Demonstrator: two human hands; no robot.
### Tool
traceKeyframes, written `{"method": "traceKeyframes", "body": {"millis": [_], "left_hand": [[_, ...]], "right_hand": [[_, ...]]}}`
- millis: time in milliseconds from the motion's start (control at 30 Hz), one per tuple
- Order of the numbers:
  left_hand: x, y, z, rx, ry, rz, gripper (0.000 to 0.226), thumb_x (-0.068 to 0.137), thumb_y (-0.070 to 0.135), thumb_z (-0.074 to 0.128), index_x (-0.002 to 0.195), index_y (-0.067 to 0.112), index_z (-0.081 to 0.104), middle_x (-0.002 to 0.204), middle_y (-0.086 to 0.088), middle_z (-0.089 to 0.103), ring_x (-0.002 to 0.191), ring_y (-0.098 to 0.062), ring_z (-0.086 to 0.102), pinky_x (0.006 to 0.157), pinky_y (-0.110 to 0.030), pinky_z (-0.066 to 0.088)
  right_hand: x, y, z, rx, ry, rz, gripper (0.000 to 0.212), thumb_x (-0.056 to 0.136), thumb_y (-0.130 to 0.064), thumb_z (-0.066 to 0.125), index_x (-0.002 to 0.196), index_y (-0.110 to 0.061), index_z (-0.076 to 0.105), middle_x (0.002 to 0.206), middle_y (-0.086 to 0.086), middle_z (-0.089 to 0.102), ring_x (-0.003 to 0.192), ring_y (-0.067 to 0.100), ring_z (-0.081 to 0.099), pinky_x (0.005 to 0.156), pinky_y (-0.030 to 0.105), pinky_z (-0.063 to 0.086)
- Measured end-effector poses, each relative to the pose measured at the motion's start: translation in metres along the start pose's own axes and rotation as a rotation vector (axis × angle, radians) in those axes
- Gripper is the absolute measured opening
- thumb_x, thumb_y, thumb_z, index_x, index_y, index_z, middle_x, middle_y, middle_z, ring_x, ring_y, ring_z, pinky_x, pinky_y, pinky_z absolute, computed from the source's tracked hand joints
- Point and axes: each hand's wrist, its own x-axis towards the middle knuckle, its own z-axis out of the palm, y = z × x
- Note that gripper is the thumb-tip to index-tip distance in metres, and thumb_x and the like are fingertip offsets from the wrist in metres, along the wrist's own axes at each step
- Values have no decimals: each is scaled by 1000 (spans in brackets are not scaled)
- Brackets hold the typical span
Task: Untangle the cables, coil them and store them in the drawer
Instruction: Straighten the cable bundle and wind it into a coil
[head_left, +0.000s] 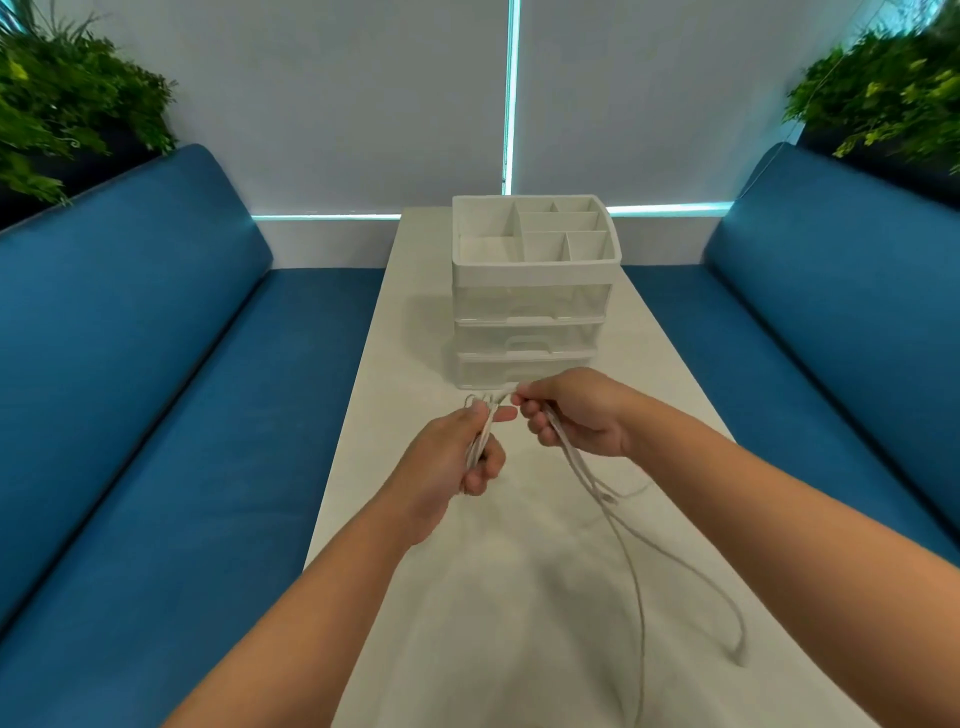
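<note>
White cables (621, 530) run between both hands above the white table (498, 597). My left hand (452, 462) is closed around a bunch of folded cable loops that stick out above its fingers. My right hand (576, 415) pinches a strand next to those loops; from it long strands hang down and trail in a loose loop over the table to the right. Just behind the hands stands a white drawer unit (530, 312) with three stacked clear-fronted drawers, all shut, and an open divided tray on top.
Blue cushioned benches (156, 415) line both sides of the narrow table. Green plants (67, 98) stand behind the bench backs at the left and right. A white blind covers the window behind the drawer unit.
</note>
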Motion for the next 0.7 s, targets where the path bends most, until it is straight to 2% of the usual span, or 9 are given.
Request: {"method": "traceKeyframes", "body": {"millis": [100,200,267,333,367,433,567,633,700], "left_hand": [[5,1,12,8,113,33,41,107,35,27,111,18,64,66,-1,68,50,-10,45,56,-26,35],[7,1,17,-2,193,55,39,107,31,27,97,20,63,67,1,70,61,-11,62,60,-26,42],[8,0,17,-46,199,60,40,107,31,27,102,18,65,83,-2,73,77,-14,70,69,-29,54],[12,-3,15,-185,169,38,42,107,32,28,116,14,65,106,-5,73,96,-18,71,77,-33,59],[12,-3,14,-264,158,16,43,107,32,29,119,12,65,109,-6,73,99,-18,71,75,-30,59],[12,-1,13,-377,136,-11,45,107,32,30,116,7,66,101,-7,74,93,-17,70,69,-25,55],[11,4,13,-536,108,-33,47,107,33,31,110,2,68,99,-10,75,95,-19,71,82,-27,54],[13,7,11,-656,79,-73,46,107,33,32,115,2,65,112,-13,73,105,-21,69,90,-29,53],[14,11,7,-750,14,-103,48,107,33,29,122,-1,60,122,-15,68,114,-23,65,95,-32,49]], "right_hand": [[-4,9,24,-90,155,-252,24,98,-14,47,85,1,61,61,-1,48,50,10,41,44,18,38],[-10,17,38,-210,303,-456,28,98,-17,48,79,-3,63,65,-3,56,47,6,46,46,19,40],[-16,18,41,-255,328,-507,29,98,-17,48,81,-1,64,68,-3,61,44,-1,53,46,14,41],[-19,22,45,-313,343,-536,27,98,-18,50,87,-3,68,71,-1,66,52,-3,61,47,15,46],[-20,26,49,-344,365,-561,25,97,-21,51,89,-6,70,73,0,68,57,1,65,50,20,51],[-18,34,56,-386,430,-610,24,95,-29,54,88,-14,72,71,-3,69,65,9,66,61,30,55],[-20,45,66,-359,461,-719,26,97,-30,53,83,-13,67,66,-5,61,62,9,55,58,22,42],[-20,49,67,-405,471,-765,23,98,-26,53,82,-14,64,64,-10,56,63,6,53,57,16,38],[-20,53,68,-447,459,-794,15,97,-21,55,90,-16,67,66,-17,55,66,0,55,58,10,37]]}}
